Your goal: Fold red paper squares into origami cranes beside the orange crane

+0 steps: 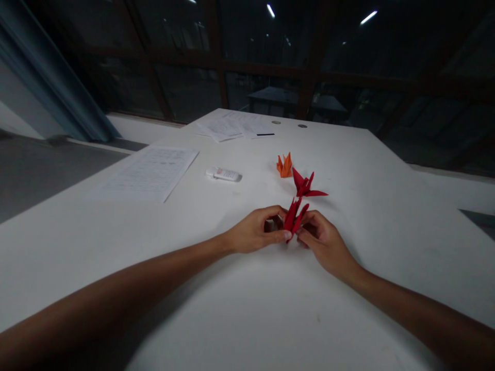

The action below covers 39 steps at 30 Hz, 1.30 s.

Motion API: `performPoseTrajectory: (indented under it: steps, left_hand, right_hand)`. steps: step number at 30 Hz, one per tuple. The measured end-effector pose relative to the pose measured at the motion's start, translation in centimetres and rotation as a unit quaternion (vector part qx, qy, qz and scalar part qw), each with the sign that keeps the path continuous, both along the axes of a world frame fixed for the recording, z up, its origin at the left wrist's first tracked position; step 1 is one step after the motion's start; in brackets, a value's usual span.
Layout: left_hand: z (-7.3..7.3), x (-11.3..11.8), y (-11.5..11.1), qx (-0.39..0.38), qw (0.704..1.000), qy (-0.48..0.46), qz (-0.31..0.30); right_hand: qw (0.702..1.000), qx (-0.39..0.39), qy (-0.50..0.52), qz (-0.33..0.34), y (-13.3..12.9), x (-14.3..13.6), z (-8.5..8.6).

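Observation:
A folded red paper crane (293, 218) is pinched between my two hands, its points standing upward just over the table. My left hand (258, 230) grips its left side, thumb in front and fingers behind. On the other side, my right hand (322, 238) closes thumb and fingers on the lower right edge. Right behind it rests a second red paper crane (305, 184) with its wings spread. A smaller orange paper crane (285, 166) stands farther back, slightly to the left.
On the white table (240, 319), a white bottle (224, 174) lies left of the cranes. A printed sheet (150, 170) lies farther left. Several papers (232, 126) with a dark strip (265, 134) sit at the back, near two round discs (302, 126). Dark windows stand behind.

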<state>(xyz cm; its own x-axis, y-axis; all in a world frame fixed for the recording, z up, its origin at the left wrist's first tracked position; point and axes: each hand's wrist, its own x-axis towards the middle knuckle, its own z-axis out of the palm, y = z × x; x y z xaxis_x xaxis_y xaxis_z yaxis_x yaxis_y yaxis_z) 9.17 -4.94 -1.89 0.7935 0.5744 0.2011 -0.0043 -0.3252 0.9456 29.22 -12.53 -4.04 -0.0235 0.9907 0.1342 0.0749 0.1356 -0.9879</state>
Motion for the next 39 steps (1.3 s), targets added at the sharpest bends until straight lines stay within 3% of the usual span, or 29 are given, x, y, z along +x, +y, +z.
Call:
performPoseTrajectory:
  steps: [3,9,19,30,36,39]
  left_hand:
    - [-0.42,0.1,0.11,-0.026,1.0,-0.001,0.002]
    - [-0.71,0.13,0.33,-0.007,0.999,0.015,0.044]
    - [-0.2,0.24,0.18,-0.013,1.0,-0.002,0.028]
    - [-0.26,0.36,0.02,0.023,0.997,0.0,0.07]
    - [-0.55,0.36,0.24,0.031,0.998,0.005,0.049]
    - [-0.67,0.31,0.33,0.036,0.999,0.01,0.038]
  right_hand:
    - [1.0,0.004,0.007,0.014,-0.23,0.18,0.05]
    - [0.999,0.026,-0.011,0.045,-0.67,0.18,0.5]
    - [0.998,0.02,-0.044,0.038,-0.53,-0.05,0.26]
    - [0.999,-0.002,-0.033,0.04,-0.19,0.3,-0.24]
    - [0.993,0.026,-0.098,0.054,-0.49,-0.02,0.33]
    - [0.995,0.022,-0.085,0.047,-0.5,-0.08,0.4]
